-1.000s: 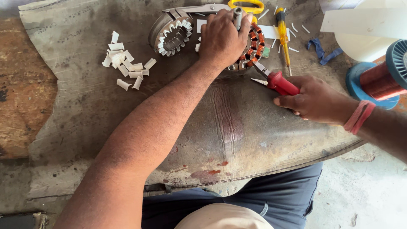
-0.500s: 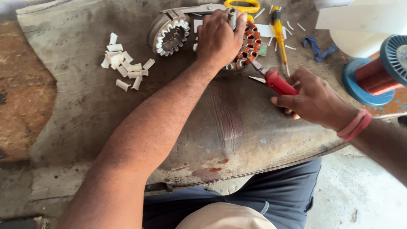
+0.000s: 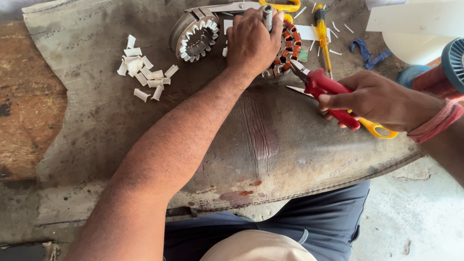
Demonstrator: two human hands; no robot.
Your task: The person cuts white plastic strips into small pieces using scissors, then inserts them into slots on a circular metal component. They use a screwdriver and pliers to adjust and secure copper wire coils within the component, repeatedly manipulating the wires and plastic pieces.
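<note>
My left hand (image 3: 251, 41) presses down on a round motor stator with copper windings (image 3: 288, 44), fingers wrapped over its top and a short metal shaft showing between them. My right hand (image 3: 382, 101) grips red-handled pliers (image 3: 325, 87), whose open jaws point at the stator's right edge. A thin metal blade lies under the pliers. A yellow scissor handle (image 3: 379, 129) pokes out beneath my right hand. A second, bare stator core with white slot liners (image 3: 195, 36) sits just left of my left hand.
A heap of small white paper sleeves (image 3: 142, 75) lies at the left on the worn grey mat (image 3: 270, 145). A yellow screwdriver (image 3: 323, 34), big scissors (image 3: 251, 7), a blue strip (image 3: 367, 53), a copper wire spool (image 3: 447, 72) and a white fan housing (image 3: 415, 29) crowd the far right.
My right hand has lifted the red pliers and swung their jaws toward the wound stator. My left hand stays on the stator; the view has shifted slightly.
</note>
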